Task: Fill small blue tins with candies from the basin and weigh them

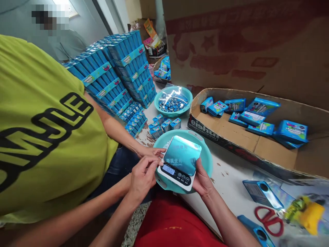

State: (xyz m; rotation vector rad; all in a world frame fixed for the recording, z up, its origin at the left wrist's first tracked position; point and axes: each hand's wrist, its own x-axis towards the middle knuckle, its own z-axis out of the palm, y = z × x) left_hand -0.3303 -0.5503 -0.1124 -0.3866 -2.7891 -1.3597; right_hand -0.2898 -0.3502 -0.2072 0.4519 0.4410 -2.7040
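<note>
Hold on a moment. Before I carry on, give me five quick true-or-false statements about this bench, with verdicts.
1. The wearer's right hand holds the digital scale. True.
2. The display is blank. False: the display shows digits, though they are too small to read surely.
3. The scale is above the nearer turquoise basin. True.
4. The red scissors lie inside the cardboard tray. False: the scissors lie on the white table, outside the cardboard tray.
5. The farther turquoise basin contains shiny pieces. True.

Left hand [143,175] curls inward, right hand [203,179] grips
</note>
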